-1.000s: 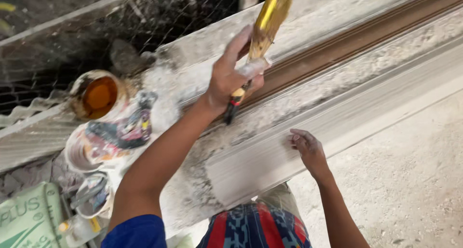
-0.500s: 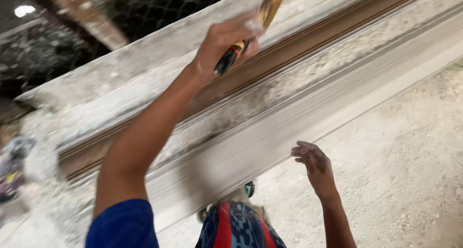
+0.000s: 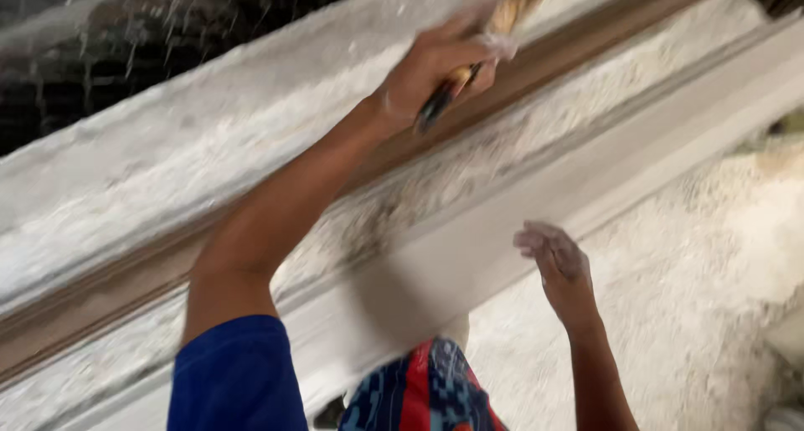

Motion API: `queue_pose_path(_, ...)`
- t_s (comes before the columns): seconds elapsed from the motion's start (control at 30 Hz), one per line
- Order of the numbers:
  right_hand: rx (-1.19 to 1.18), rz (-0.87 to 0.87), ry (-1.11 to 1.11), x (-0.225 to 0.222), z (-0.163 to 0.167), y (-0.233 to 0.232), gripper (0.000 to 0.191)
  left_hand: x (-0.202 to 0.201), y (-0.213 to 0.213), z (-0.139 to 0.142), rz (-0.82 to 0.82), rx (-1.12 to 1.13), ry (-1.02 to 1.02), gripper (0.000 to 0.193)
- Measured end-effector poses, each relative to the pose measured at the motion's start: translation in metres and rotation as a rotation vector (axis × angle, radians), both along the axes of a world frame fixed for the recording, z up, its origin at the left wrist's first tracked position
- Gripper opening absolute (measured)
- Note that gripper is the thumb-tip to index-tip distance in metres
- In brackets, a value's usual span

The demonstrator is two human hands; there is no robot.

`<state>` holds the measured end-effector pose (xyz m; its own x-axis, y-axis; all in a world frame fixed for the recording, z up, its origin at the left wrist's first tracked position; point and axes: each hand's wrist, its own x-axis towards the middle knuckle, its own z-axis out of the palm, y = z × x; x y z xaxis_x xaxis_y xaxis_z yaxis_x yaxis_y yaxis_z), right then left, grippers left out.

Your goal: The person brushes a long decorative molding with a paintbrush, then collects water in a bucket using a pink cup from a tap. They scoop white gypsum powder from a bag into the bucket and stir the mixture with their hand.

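Two bare hands in view, both dusted with pale powder. Left hand (image 3: 435, 67), upper centre of the frame: fingers clenched around the dark handle of a brush (image 3: 481, 50), thumb side toward the camera. The brush runs diagonally up and to the right from the fist; its yellowish head is blurred and partly cut by the top edge of the frame, lying against the brown strip (image 3: 586, 50). Handle end pokes out below the fist, dark and narrow. Left forearm stretches down and left to a blue sleeve (image 3: 234, 372) at the lower left.

Right hand (image 3: 559, 263), right of centre, lower half of the frame: fingers released, loosely spread and slightly curled, grasping nothing. It is held over the lower edge of the white moulding (image 3: 469, 255); whether it touches cannot be told.

Surroundings: the brown strip crosses the frame diagonally from lower left to upper right, bordered on both sides by rough, crumbly white plaster (image 3: 167, 171). The smooth white moulding runs parallel beneath. Wire mesh (image 3: 126, 54) over a dark area fills the upper left. Coarse pale ground (image 3: 712, 297) occupies the right side. Red-and-blue patterned cloth (image 3: 419, 389) sits at the bottom centre.
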<state>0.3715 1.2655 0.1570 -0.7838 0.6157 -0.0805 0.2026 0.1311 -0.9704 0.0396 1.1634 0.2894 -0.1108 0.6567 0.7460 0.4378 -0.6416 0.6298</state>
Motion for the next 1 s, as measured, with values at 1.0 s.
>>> queue_pose_path(1.0,0.504,0.106,-0.330,0.002,-0.065,0.834,0.032,0.013,0.801,-0.053,0.172,-0.369,-0.555,0.063)
